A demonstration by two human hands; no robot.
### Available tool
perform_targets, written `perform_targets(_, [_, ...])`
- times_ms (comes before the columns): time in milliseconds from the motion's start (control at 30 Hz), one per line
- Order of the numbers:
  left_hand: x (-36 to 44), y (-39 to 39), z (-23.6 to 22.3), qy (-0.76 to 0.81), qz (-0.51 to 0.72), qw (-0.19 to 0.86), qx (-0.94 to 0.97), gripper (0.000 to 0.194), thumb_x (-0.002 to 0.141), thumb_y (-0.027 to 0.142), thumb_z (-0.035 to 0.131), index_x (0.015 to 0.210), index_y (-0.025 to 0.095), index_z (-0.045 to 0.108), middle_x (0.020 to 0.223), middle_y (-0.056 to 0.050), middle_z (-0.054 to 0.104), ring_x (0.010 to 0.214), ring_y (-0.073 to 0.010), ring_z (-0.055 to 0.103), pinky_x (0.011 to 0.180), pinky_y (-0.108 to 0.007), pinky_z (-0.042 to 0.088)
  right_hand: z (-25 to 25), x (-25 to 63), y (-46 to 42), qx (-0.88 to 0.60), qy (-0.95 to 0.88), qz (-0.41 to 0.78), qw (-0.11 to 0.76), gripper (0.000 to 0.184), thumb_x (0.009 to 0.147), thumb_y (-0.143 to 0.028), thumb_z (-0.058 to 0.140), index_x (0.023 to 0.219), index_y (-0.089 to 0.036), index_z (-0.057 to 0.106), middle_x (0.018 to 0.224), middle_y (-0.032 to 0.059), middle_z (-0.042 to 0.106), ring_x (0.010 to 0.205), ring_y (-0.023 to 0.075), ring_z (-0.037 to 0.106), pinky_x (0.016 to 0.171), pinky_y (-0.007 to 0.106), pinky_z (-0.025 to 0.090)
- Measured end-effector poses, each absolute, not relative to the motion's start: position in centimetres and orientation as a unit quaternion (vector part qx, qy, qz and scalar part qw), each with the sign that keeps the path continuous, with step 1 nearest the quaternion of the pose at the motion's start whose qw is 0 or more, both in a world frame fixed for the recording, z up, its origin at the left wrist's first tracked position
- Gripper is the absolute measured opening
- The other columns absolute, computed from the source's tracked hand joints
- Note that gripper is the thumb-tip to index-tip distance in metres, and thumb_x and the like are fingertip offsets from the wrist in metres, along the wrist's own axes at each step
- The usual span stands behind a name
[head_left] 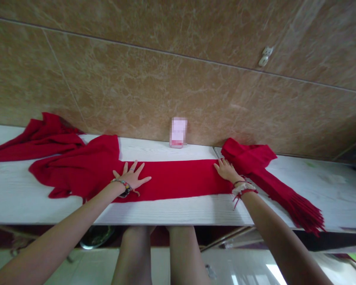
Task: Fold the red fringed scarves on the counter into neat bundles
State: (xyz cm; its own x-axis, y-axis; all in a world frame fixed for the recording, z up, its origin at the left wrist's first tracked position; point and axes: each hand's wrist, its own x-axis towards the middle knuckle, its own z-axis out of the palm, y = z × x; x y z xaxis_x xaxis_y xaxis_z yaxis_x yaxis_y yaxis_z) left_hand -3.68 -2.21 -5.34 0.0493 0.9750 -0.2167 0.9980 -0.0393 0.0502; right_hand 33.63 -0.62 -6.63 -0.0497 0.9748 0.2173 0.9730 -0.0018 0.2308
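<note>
A long red scarf lies across the white table, its middle stretch spread flat. On the left it bunches into loose folds; on the right it is folded over, with a fringed end reaching the table's front edge. My left hand presses on the flat stretch near the bunched folds, fingers spread. My right hand rests palm down at the other end of that stretch, beside the folded part, with its fingers stretched out. Both wrists wear bracelets. Neither hand grips the cloth.
The white wood-grain table runs along a brown marble-tiled wall. A blurred pink-and-white upright item stands against the wall. More red cloth lies at the far left. A small white fixture is on the wall.
</note>
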Motion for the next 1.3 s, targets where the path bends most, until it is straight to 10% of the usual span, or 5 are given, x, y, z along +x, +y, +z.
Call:
perform_targets(400, [-6.4,-5.9,-4.4,0.523,-0.087,0.025,0.848,0.064,0.075,0.052,0.046,0.131,0.025,0.032,0.144,-0.009,0.013,0.129,-0.0306,0.008,0.099,-0.052,0.018,-5.4,19.0,-5.2,0.280,0.950,-0.067,-0.124,0.033,0.082,-0.027,0.049,0.111,-0.012,0.056,0.118,0.0111,0.055,0.111,0.0174,0.047,0.095,0.030,0.037])
perform_targets(733, [-6.6,-8.0,-3.4,0.373,-0.114,-0.071,0.918,0.046,0.074,0.008,0.042,0.118,0.020,0.048,0.119,-0.006,0.051,0.106,-0.0164,0.047,0.086,-0.027,0.040,-5.9,16.8,-6.5,0.223,0.967,0.016,-0.121,0.023,0.084,-0.017,0.043,0.100,-0.013,0.059,0.101,0.0120,0.061,0.094,0.0171,0.055,0.082,0.032,0.043])
perform_targets(967, [-6.0,-8.5,-3.8,0.392,-0.065,-0.078,0.914,0.035,0.079,0.024,0.046,0.112,0.015,0.051,0.111,-0.009,0.054,0.101,-0.0205,0.050,0.079,-0.031,0.045,-6.0,15.7,-6.8,0.251,0.957,0.061,-0.130,0.018,0.084,-0.013,0.041,0.088,-0.013,0.059,0.084,0.0081,0.061,0.078,0.0153,0.054,0.069,0.028,0.041])
perform_targets(1300, [-5.5,-8.8,-4.0,0.412,-0.069,-0.181,0.890,0.017,0.080,0.006,0.045,0.084,0.016,0.058,0.082,-0.004,0.059,0.073,-0.0144,0.056,0.064,-0.025,0.047,-6.6,15.0,-6.4,0.276,0.934,0.129,-0.186,0.024,0.085,-0.013,0.041,0.068,-0.015,0.057,0.065,0.0032,0.055,0.061,0.0139,0.045,0.061,0.027,0.030])
